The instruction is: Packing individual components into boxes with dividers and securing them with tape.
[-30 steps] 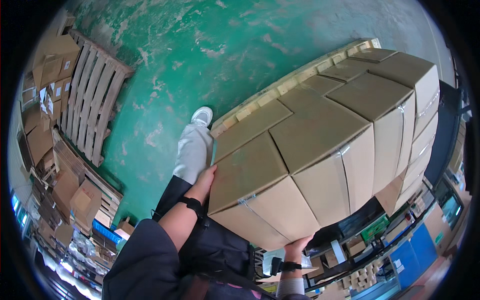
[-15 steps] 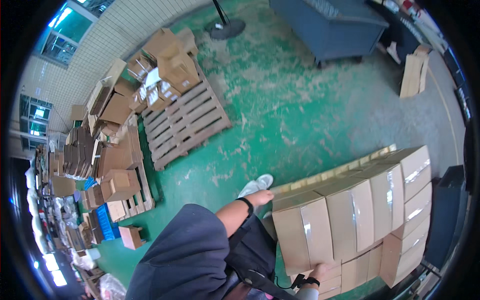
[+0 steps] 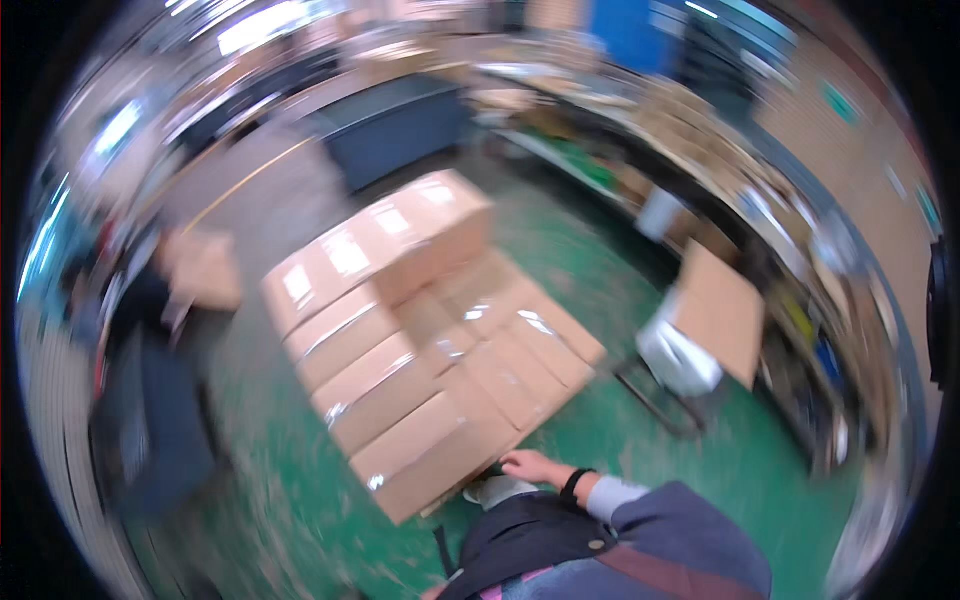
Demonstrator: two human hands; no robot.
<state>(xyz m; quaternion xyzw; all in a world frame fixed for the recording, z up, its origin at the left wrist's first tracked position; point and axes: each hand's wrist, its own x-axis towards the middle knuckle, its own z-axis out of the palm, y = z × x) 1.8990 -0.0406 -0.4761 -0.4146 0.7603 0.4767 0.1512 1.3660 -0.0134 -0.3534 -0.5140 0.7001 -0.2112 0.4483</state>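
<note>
My right hand [image 3: 528, 466] is beside the near corner of a stack of cardboard cartons [image 3: 435, 425]. Its fingers look loosely bent and apart, with nothing seen in them; blur hides whether they touch the carton. The brown cartons are sealed with shiny clear tape. They form a low block, with a raised row [image 3: 375, 240] along the far left side. My left hand cannot be made out; only a sliver of skin colour shows at the lower edge.
A dark grey bin [image 3: 395, 130] stands beyond the stack. Along the right runs a cluttered workbench [image 3: 700, 165]. Nearer, an open carton flap [image 3: 715, 310] rises above a white bag [image 3: 680, 350] by a dark metal frame [image 3: 660, 400]. At left, a blurred person [image 3: 145, 290] is near another carton [image 3: 205, 270].
My view has swung right, from the pallets and wall to the workbench side. Both hands were at the cartons before; now my right hand is at the near corner and my left has dropped from sight.
</note>
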